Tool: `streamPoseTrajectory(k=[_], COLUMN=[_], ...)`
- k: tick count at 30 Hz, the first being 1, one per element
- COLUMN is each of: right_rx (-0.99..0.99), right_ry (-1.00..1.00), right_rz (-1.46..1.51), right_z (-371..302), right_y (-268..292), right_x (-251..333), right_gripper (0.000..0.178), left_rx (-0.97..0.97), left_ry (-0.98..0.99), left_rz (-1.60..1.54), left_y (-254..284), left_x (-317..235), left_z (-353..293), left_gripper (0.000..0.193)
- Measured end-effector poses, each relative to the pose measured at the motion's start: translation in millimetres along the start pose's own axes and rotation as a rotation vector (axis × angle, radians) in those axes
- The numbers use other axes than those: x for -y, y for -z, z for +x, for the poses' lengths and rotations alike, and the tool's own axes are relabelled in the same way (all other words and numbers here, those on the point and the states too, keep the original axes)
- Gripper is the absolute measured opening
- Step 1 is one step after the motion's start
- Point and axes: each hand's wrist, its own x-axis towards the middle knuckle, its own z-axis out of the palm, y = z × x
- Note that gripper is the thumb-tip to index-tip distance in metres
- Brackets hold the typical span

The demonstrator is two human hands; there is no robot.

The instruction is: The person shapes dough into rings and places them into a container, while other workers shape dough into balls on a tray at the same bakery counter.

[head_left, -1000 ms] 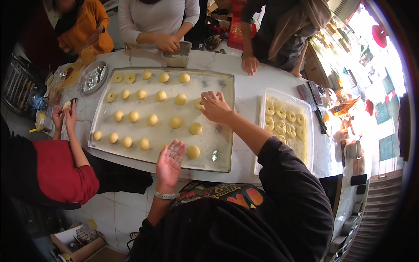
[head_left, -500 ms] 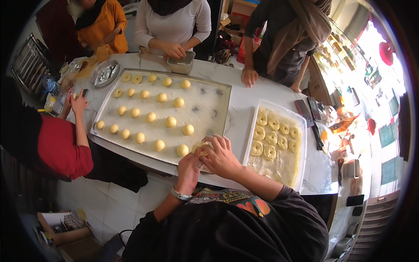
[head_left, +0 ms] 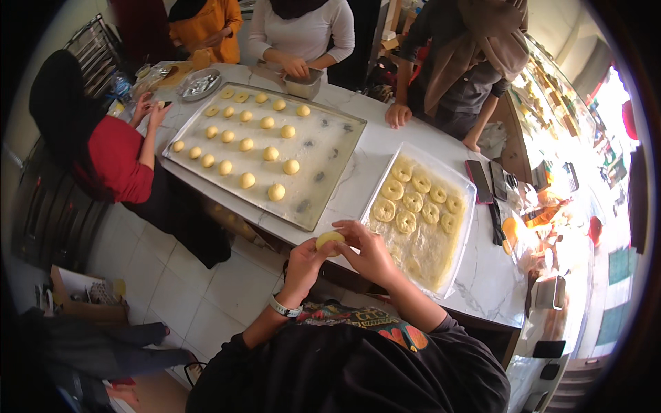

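A pale yellow dough ball (head_left: 329, 239) sits between both my hands just in front of the marble table's near edge. My left hand (head_left: 303, 265) cups it from below and my right hand (head_left: 368, 252) pinches its right side. To the left lies a large metal tray (head_left: 329, 184) with several round dough balls in rows. On the right a clear plastic tray (head_left: 468, 227) holds several ring-shaped dough pieces.
A person in red leans at the table's left end. Three more people stand along the far side; one holds a small metal tin (head_left: 303, 85). A round metal bowl (head_left: 199, 83) sits at the far left. Phones (head_left: 490, 182) lie right of the plastic tray.
My right hand picked a dough ball off the metal tray and drew back toward my body. Both hands have come together around it at the table's near edge.
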Motion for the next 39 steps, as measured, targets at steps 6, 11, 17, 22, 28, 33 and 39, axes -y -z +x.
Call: streamPoseTrajectory(k=[6, 11, 17, 22, 28, 33, 39], right_rx=[-0.005, 0.008, 0.05, 0.024, 0.135, 0.181, 0.176], right_ry=[0.249, -0.068, 0.121, -0.081, -0.08, 0.016, -0.166], right_rz=[-0.31, 0.084, -0.141, 0.19, 0.158, 0.059, 0.174], right_z=[-24.2, -37.1, -43.4, -39.1, -35.5, -39.9, -51.9], right_y=[-3.1, -1.5, -7.1, -26.0, -61.0, -98.0, -117.2], right_x=[4.3, 1.3, 21.4, 12.3, 34.0, 46.5, 56.0], right_gripper=[0.022, 0.023, 0.027, 0.028, 0.026, 0.026, 0.024], left_rx=[-0.069, -0.184, -0.068, -0.008, -0.119, -0.066, -0.069], left_ry=[-0.097, -0.092, 0.002, 0.086, -0.018, 0.095, 0.075], left_rz=[-0.129, -0.333, -0.249, -0.336, -0.269, -0.256, -0.273], left_y=[-9.2, -6.3, 4.1, 16.0, 57.7, 83.0, 108.0], left_x=[2.6, 4.3, -8.0, -24.3, -37.9, -46.1, -46.1], left_z=[-33.6, -47.3, -53.4, -65.8, -87.3, -103.5, -127.0], left_gripper=[0.029, 0.026, 0.028, 0.028, 0.03, 0.03, 0.032])
